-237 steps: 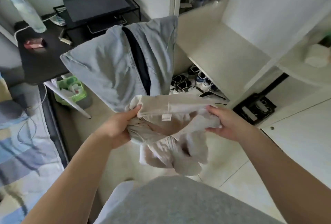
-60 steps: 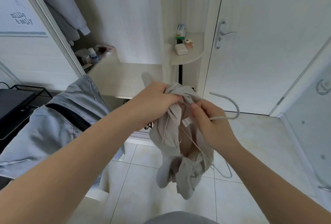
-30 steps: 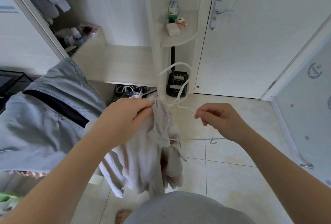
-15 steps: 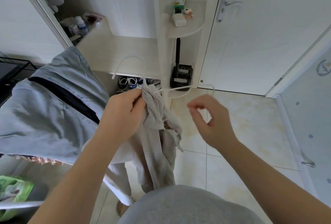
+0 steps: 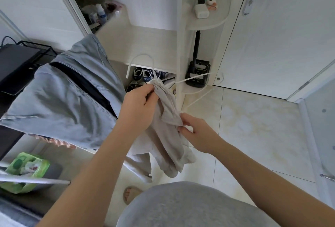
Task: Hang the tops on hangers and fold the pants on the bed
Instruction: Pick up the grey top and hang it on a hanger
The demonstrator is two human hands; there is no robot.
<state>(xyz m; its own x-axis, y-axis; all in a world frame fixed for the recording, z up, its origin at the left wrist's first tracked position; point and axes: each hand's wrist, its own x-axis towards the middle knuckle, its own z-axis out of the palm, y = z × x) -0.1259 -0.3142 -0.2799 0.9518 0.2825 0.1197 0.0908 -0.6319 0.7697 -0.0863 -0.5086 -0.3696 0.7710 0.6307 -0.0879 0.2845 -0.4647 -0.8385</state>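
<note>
A beige top (image 5: 167, 136) hangs bunched in front of me. My left hand (image 5: 139, 105) grips its neck together with the base of a white hanger (image 5: 196, 77), whose hook curves up to the left and whose one arm sticks out to the right, bare of cloth. My right hand (image 5: 193, 128) pinches the fabric edge lower down, near the hanger's bottom bar. The rest of the hanger is hidden inside the top. A grey garment (image 5: 63, 96) is draped over a chair back at the left.
A white shelf unit (image 5: 154, 41) with shoes (image 5: 143, 77) beneath stands straight ahead, a corner shelf (image 5: 208, 21) with small items beside a shut white door (image 5: 281, 36). A green-lined bin (image 5: 25, 170) sits low left. The tiled floor (image 5: 253, 127) lies to the right.
My right hand, free and raised half a second ago, has dropped and taken hold of the top's fabric. My left hand keeps its grip on the neck and hanger.
</note>
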